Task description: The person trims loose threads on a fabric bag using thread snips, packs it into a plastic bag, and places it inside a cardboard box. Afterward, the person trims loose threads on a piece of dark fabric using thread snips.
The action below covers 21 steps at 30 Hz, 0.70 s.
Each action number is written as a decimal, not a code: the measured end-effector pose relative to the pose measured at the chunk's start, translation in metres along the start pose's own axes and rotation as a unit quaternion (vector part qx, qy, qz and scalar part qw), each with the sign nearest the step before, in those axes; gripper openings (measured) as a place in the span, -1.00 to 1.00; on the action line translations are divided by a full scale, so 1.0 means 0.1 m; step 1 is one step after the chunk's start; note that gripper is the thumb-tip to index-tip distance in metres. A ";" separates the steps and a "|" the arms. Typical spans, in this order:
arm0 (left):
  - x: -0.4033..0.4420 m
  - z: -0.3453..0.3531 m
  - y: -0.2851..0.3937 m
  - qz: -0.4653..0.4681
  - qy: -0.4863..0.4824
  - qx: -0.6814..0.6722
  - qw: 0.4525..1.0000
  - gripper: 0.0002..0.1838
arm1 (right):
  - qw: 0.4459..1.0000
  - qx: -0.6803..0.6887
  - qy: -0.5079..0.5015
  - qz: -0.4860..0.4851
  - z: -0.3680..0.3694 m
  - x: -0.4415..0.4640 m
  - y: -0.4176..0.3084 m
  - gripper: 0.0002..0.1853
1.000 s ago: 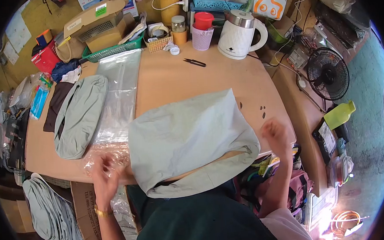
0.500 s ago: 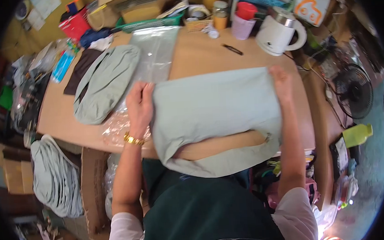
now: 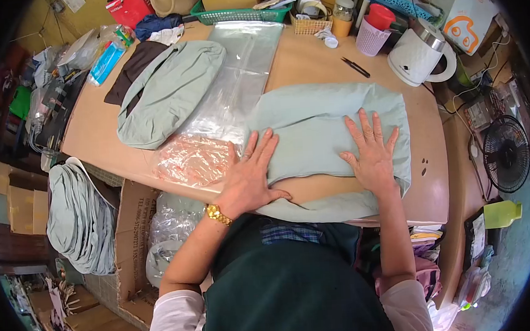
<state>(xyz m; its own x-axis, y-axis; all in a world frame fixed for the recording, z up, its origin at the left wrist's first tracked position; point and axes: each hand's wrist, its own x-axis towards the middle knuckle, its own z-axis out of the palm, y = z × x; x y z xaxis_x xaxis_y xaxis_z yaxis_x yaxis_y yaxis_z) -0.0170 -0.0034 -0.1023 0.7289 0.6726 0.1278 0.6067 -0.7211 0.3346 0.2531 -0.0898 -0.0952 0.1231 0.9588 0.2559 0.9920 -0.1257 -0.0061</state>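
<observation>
A pale grey-green cloth [image 3: 317, 120] lies spread on the table, with a long opening near its front edge where the tabletop shows. My left hand [image 3: 250, 178], fingers spread, rests flat at the cloth's left side, beside crinkled clear plastic. Flat on the cloth's right part is my right hand [image 3: 371, 153], its fingers also spread. Neither hand grips anything. A second grey-green cloth [image 3: 175, 89] lies at the left, partly over a dark brown cloth [image 3: 127, 71] and clear plastic bags [image 3: 243, 57].
Small black scissors [image 3: 355, 68] lie behind the cloth. A white kettle [image 3: 415, 56], a pink cup [image 3: 371, 37] and a green basket [image 3: 240, 15] stand along the back. At the right is a black fan [image 3: 507, 154]. Stacked grey-green cloths [image 3: 80, 219] hang low at the left.
Both hands have gone from gripping the cloth's upper corners to lying flat on it. The cloth now rests lower on the table, and the view has shifted.
</observation>
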 end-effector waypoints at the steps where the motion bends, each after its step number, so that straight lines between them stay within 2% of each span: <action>1: -0.04 0.01 -0.08 -0.018 -0.046 0.014 0.999 0.25 | 1.000 -0.013 -0.011 -0.004 0.03 -0.02 0.03 -0.28; 2: -0.05 0.02 -0.13 -0.028 -0.072 0.036 0.996 0.38 | 1.000 -0.012 -0.016 -0.003 0.07 -0.04 0.04 -0.28; 5: -0.05 0.04 -0.21 -0.029 -0.086 0.049 0.995 0.40 | 1.000 -0.012 -0.017 -0.015 0.18 -0.01 0.10 -0.27; 7: -0.04 0.03 -0.23 -0.030 -0.087 0.039 0.995 0.39 | 0.998 0.059 -0.036 -0.016 0.22 0.01 0.13 -0.32; 8: -0.04 0.00 -0.24 -0.021 -0.056 0.000 0.998 0.31 | 0.997 0.059 -0.039 -0.017 0.21 -0.02 0.12 -0.32; 9: -0.03 -0.03 -0.26 -0.011 -0.025 -0.038 0.999 0.23 | 0.996 0.084 0.010 -0.001 0.15 -0.04 0.09 -0.36; 10: 0.00 -0.06 -0.33 -0.011 -0.024 -0.038 0.999 0.23 | 0.992 0.108 0.061 0.015 0.09 -0.05 0.06 -0.41; 11: 0.00 -0.09 -0.42 -0.025 0.101 -0.115 0.988 0.11 | 0.992 0.108 0.059 0.016 0.03 -0.11 0.04 -0.41; 12: 0.03 -0.12 -0.48 -0.039 0.224 -0.190 0.955 -0.01 | 0.980 0.193 0.049 -0.003 -0.05 -0.21 0.01 -0.49; 13: 0.10 -0.20 -0.49 -0.038 0.224 -0.192 0.955 -0.01 | 0.960 0.275 0.039 -0.021 -0.15 -0.30 -0.02 -0.56; 14: 0.20 -0.31 -0.48 -0.050 0.236 -0.166 0.956 -0.08 | 0.961 0.273 0.039 -0.017 -0.28 -0.37 -0.08 -0.56; 16: 0.45 -0.35 -0.49 -0.038 0.258 -0.169 0.950 -0.24 | 0.946 0.299 -0.111 -0.052 -0.53 -0.48 -0.23 -0.66; 17: 0.61 -0.30 -0.57 -0.035 0.257 -0.175 0.950 -0.24 | 0.948 0.294 -0.111 -0.047 -0.53 -0.56 -0.28 -0.66; 19: 0.92 -0.23 -0.73 -0.082 0.039 -0.196 0.976 -0.47 | 0.965 0.256 -0.041 -0.041 -0.46 -0.69 -0.30 -0.73; 20: 1.04 -0.22 -0.76 -0.078 0.037 -0.197 0.977 -0.47 | 0.969 0.242 -0.018 -0.037 -0.42 -0.74 -0.27 -0.76; 21: 1.14 -0.25 -0.75 -0.123 0.094 -0.213 0.965 -0.59 | 0.973 0.220 -0.046 -0.045 -0.39 -0.78 -0.16 -0.76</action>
<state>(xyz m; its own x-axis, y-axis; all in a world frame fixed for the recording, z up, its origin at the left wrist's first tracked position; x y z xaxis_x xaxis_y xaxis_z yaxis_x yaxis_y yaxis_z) 0.0131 0.1316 -0.0895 0.4850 0.8616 0.1498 0.5390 -0.4294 0.7246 0.2264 -0.1725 -0.0769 0.0177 0.9821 0.1874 0.9113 0.0612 -0.4071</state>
